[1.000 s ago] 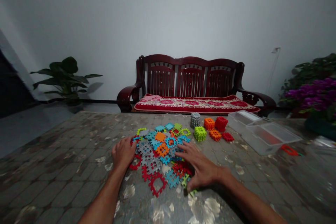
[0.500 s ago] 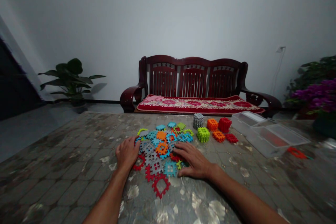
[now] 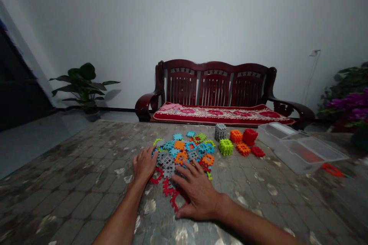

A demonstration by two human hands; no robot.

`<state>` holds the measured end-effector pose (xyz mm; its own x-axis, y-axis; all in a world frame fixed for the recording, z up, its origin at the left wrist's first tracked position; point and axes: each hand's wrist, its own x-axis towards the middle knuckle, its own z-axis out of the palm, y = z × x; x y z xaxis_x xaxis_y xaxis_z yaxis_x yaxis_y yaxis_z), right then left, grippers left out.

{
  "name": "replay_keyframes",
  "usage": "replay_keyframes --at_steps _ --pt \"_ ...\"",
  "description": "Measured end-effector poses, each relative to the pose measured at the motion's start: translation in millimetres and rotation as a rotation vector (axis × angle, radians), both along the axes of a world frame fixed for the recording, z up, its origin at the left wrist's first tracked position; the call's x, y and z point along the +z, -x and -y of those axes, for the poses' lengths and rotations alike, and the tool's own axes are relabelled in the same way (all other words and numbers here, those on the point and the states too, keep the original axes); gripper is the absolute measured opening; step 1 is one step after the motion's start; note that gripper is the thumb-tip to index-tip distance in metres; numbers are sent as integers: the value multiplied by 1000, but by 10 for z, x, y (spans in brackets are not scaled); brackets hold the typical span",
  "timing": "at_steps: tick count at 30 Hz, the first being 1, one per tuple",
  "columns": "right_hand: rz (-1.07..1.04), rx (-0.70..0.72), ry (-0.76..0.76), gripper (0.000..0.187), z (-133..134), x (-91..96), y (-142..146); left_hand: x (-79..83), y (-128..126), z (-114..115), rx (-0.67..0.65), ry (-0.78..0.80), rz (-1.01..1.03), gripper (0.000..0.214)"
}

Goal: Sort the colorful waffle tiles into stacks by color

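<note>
A loose pile of flat, notched plastic building pieces in blue, grey, orange, red and green lies on the table. My left hand rests at the pile's left edge, fingers stretched out beside a grey lattice piece. Over the near right part of the pile, my right hand is spread with its palm down, covering some pieces. A red frame piece shows partly by its thumb. Another red frame piece lies between the hands. Neither hand grips a piece that I can see.
Sorted by colour, a grey stack, a green stack, orange stacks and red stacks stand right of the pile. Beyond them sits an open clear plastic box. An orange-red object lies near it. A wooden bench stands behind the table.
My right hand has moved toward me and left, onto the near pieces, and now hides the near blue piece. An orange piece at the right is uncovered. The view has shifted slightly.
</note>
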<state>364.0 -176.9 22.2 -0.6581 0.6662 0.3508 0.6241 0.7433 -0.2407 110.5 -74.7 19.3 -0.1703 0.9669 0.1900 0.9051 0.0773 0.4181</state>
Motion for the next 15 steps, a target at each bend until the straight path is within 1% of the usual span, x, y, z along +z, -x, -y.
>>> replay_keyframes --at_steps 3,8,12,13,15 --pt "27 -40 30 94 -58 -10 -6 20 -9 9 -1 -8 22 53" --pt "37 -160 48 77 -255 29 -240 29 2 -11 -3 -5 97 54" --pt "-8 -197 9 67 -348 13 -331 -14 34 -63 -50 -72 270 51" --pt "-34 -197 -5 62 -355 12 -336 -24 41 -76 -58 -94 327 49" --pt "-90 -195 -24 46 -344 25 -335 -35 55 -98 -52 -132 419 47"
